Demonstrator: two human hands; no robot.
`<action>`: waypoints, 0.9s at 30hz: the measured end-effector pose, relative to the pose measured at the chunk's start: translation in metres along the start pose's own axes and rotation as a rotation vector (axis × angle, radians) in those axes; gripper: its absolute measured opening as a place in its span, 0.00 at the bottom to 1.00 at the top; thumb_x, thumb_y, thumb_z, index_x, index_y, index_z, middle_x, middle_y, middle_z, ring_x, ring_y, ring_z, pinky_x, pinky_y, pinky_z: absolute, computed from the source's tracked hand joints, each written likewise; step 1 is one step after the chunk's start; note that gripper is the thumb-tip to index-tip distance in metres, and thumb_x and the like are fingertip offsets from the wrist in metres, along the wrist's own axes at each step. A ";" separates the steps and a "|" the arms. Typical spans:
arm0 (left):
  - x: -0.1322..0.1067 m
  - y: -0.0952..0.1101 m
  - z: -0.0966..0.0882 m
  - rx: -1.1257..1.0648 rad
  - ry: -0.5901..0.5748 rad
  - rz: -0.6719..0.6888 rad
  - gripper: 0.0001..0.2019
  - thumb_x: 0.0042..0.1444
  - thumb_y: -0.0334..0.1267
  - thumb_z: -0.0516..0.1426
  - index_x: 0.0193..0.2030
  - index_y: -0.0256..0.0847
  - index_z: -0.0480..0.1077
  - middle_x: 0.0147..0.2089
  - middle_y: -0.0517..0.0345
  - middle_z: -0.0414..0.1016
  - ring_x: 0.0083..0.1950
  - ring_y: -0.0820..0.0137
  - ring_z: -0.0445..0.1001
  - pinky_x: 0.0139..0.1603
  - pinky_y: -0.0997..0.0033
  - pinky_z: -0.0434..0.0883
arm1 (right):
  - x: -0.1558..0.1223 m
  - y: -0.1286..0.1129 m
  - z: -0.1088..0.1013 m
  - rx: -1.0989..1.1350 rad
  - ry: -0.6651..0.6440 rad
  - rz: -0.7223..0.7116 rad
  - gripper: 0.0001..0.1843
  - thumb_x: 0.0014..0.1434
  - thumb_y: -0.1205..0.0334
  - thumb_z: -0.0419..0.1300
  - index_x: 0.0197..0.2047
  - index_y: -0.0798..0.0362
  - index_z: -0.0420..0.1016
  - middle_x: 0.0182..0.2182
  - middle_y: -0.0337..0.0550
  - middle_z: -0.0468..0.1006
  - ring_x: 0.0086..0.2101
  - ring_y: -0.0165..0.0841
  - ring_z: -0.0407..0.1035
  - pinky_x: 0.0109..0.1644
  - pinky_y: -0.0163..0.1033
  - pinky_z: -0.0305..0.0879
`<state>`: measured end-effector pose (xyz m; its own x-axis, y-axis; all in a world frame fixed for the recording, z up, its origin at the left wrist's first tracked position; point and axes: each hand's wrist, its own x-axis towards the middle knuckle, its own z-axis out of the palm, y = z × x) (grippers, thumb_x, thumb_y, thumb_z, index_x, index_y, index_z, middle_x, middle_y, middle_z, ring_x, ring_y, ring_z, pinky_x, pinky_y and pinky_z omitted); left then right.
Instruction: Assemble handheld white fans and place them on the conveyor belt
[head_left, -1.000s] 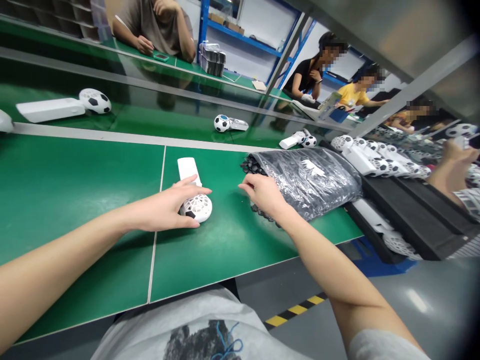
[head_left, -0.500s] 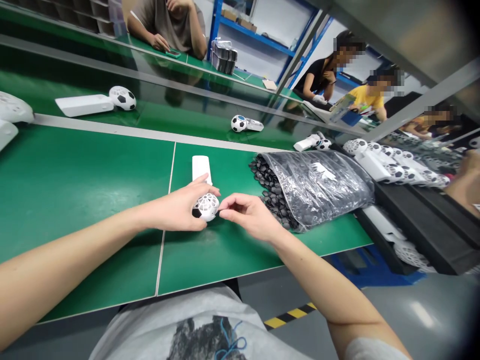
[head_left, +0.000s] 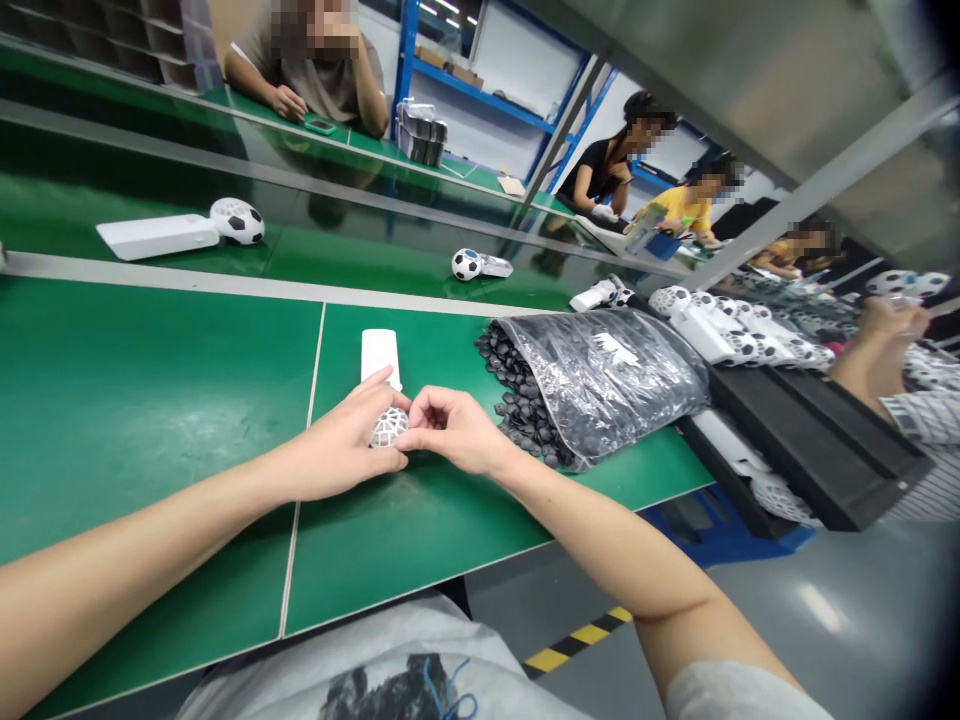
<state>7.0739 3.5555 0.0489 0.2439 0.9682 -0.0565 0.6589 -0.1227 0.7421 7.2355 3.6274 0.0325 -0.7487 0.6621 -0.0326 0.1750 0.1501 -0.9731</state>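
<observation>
My left hand (head_left: 341,447) is curled around a white lattice ball (head_left: 389,428), which sits just above the green bench top (head_left: 150,400). From the other side, the fingertips of my right hand (head_left: 450,432) press against the same ball. A small dark piece may lie between those fingers, but they hide that spot. Just beyond the ball, a white rectangular plastic body (head_left: 380,358) lies flat and nearly touches my left hand. To the right of my right hand lies a clear plastic bag of black pentagon pieces (head_left: 600,380).
Assembled white bodies with football-patterned balls (head_left: 739,335) stand in a row at right, beside a black tray (head_left: 810,430). Similar units (head_left: 176,230) lie on the farther bench. A co-worker's hand (head_left: 881,335) is at far right; other people sit beyond.
My right hand has moved left from beside the bag and closed against the ball. Both hands now meet around the ball, and the camera view has shifted slightly.
</observation>
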 end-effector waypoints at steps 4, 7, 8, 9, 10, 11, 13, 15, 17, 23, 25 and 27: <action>-0.001 -0.004 0.002 0.017 0.052 0.021 0.16 0.48 0.39 0.54 0.46 0.42 0.64 0.64 0.51 0.55 0.69 0.58 0.37 0.63 0.53 0.52 | -0.006 0.011 0.004 -0.158 0.086 -0.091 0.17 0.47 0.52 0.64 0.24 0.54 0.63 0.20 0.31 0.64 0.23 0.24 0.56 0.28 0.31 0.55; -0.002 -0.007 0.002 0.001 0.059 0.003 0.17 0.48 0.39 0.54 0.47 0.43 0.64 0.66 0.50 0.51 0.69 0.58 0.38 0.62 0.53 0.53 | -0.011 0.014 0.004 -0.189 0.055 -0.110 0.14 0.52 0.54 0.60 0.26 0.54 0.63 0.21 0.32 0.64 0.23 0.24 0.57 0.29 0.31 0.56; -0.002 -0.008 0.001 0.003 0.050 0.005 0.17 0.48 0.39 0.54 0.47 0.44 0.64 0.67 0.50 0.50 0.69 0.59 0.39 0.61 0.54 0.54 | -0.012 0.013 0.003 -0.183 0.028 -0.105 0.13 0.53 0.54 0.60 0.27 0.54 0.63 0.22 0.32 0.65 0.24 0.24 0.57 0.29 0.31 0.56; -0.003 -0.008 0.001 0.009 0.042 0.011 0.18 0.48 0.39 0.54 0.47 0.44 0.63 0.67 0.50 0.49 0.69 0.59 0.38 0.61 0.54 0.55 | -0.012 0.013 0.003 -0.178 0.005 -0.098 0.13 0.53 0.55 0.60 0.27 0.53 0.63 0.22 0.32 0.65 0.24 0.24 0.58 0.29 0.31 0.57; -0.003 -0.008 0.001 0.018 0.037 0.022 0.18 0.47 0.38 0.54 0.47 0.44 0.63 0.67 0.50 0.48 0.69 0.59 0.38 0.61 0.55 0.55 | -0.012 0.013 0.003 -0.179 -0.011 -0.090 0.13 0.52 0.55 0.61 0.27 0.53 0.62 0.22 0.32 0.65 0.24 0.24 0.59 0.29 0.31 0.57; -0.003 -0.008 0.001 0.028 0.041 0.033 0.17 0.47 0.37 0.53 0.47 0.44 0.63 0.67 0.51 0.48 0.69 0.60 0.38 0.61 0.56 0.55 | -0.012 0.013 0.004 -0.185 -0.019 -0.084 0.14 0.52 0.54 0.61 0.27 0.53 0.61 0.22 0.32 0.66 0.24 0.25 0.59 0.28 0.31 0.58; -0.004 -0.007 0.001 0.042 0.067 0.057 0.16 0.48 0.36 0.52 0.46 0.43 0.63 0.66 0.51 0.50 0.69 0.62 0.39 0.62 0.56 0.54 | -0.011 0.013 0.006 -0.202 -0.030 -0.079 0.15 0.52 0.54 0.61 0.26 0.53 0.60 0.20 0.32 0.66 0.23 0.25 0.61 0.28 0.31 0.59; -0.004 -0.007 0.001 0.047 0.079 0.079 0.14 0.49 0.35 0.51 0.44 0.43 0.63 0.64 0.52 0.55 0.69 0.63 0.39 0.63 0.56 0.52 | -0.008 0.013 0.006 -0.204 -0.057 -0.059 0.16 0.53 0.53 0.60 0.26 0.53 0.59 0.19 0.31 0.66 0.23 0.25 0.63 0.28 0.31 0.60; -0.004 -0.006 0.001 0.050 0.053 0.094 0.13 0.49 0.34 0.51 0.43 0.43 0.63 0.63 0.52 0.57 0.69 0.64 0.37 0.64 0.56 0.52 | -0.003 0.012 -0.002 -0.193 -0.134 -0.005 0.17 0.54 0.51 0.59 0.26 0.53 0.59 0.19 0.32 0.67 0.23 0.26 0.65 0.28 0.31 0.62; -0.004 -0.006 -0.003 0.075 0.015 0.103 0.18 0.44 0.31 0.51 0.45 0.43 0.62 0.65 0.49 0.52 0.69 0.59 0.37 0.61 0.53 0.57 | 0.019 0.006 -0.071 -1.065 0.286 0.088 0.10 0.59 0.57 0.55 0.36 0.55 0.69 0.35 0.46 0.73 0.35 0.33 0.68 0.38 0.37 0.63; -0.003 -0.006 -0.004 0.071 0.030 0.087 0.19 0.42 0.31 0.51 0.45 0.43 0.62 0.65 0.47 0.53 0.69 0.59 0.38 0.61 0.54 0.57 | 0.022 0.006 -0.088 -1.410 0.350 0.191 0.10 0.60 0.61 0.53 0.41 0.56 0.70 0.40 0.51 0.72 0.40 0.37 0.67 0.40 0.38 0.62; -0.003 -0.006 -0.004 0.057 0.030 0.080 0.19 0.42 0.30 0.52 0.44 0.43 0.62 0.64 0.47 0.54 0.69 0.59 0.39 0.61 0.55 0.58 | 0.024 0.009 -0.093 -1.543 0.310 0.231 0.10 0.60 0.65 0.52 0.42 0.56 0.72 0.39 0.53 0.73 0.41 0.38 0.67 0.39 0.38 0.62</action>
<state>7.0663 3.5540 0.0477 0.2766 0.9607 0.0221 0.6775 -0.2113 0.7045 7.2782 3.7131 0.0446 -0.4959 0.8634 0.0930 0.8578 0.4703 0.2076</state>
